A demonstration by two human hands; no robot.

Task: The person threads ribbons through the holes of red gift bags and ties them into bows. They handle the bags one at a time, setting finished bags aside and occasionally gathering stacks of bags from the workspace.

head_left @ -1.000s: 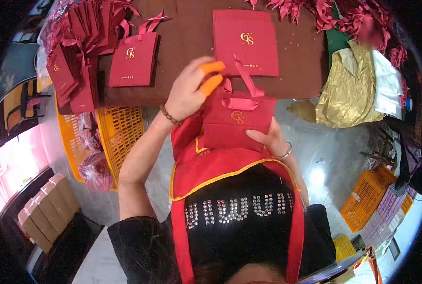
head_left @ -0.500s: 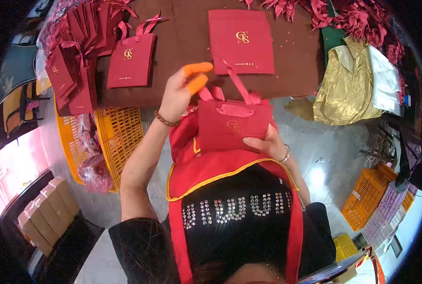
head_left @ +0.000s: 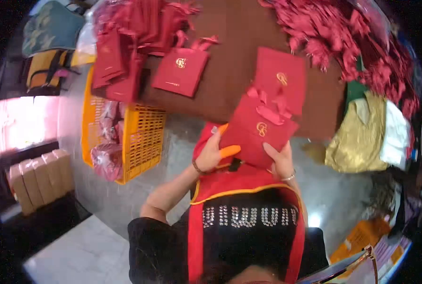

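Both hands grip a red paper gift bag [head_left: 253, 142] with a gold logo and a ribbon handle, held tilted in front of the red apron [head_left: 234, 182]. My left hand [head_left: 211, 154], wearing orange finger covers, holds the bag's left side with its thumb on the front. My right hand [head_left: 282, 161] grips the lower right corner, thumb on the front face. Just beyond, red bags without visible handles [head_left: 282, 71] lie on the brown tabletop [head_left: 220, 57], partly overlapped by the held bag in view. Another red bag with a ribbon [head_left: 180, 71] is to the left.
Many red bags [head_left: 111, 57] crowd the table's left end. Bags with ribbons [head_left: 315, 33] are heaped at the right. A yellow crate [head_left: 145, 142] with wrapped bundles stands below left. Gold cloth [head_left: 355, 142] hangs at the right edge. Cartons [head_left: 40, 180] stand far left.
My left hand has come down from above the bag and now grips its left side. The bag has turned and tilted in both hands. The camera view has shifted.
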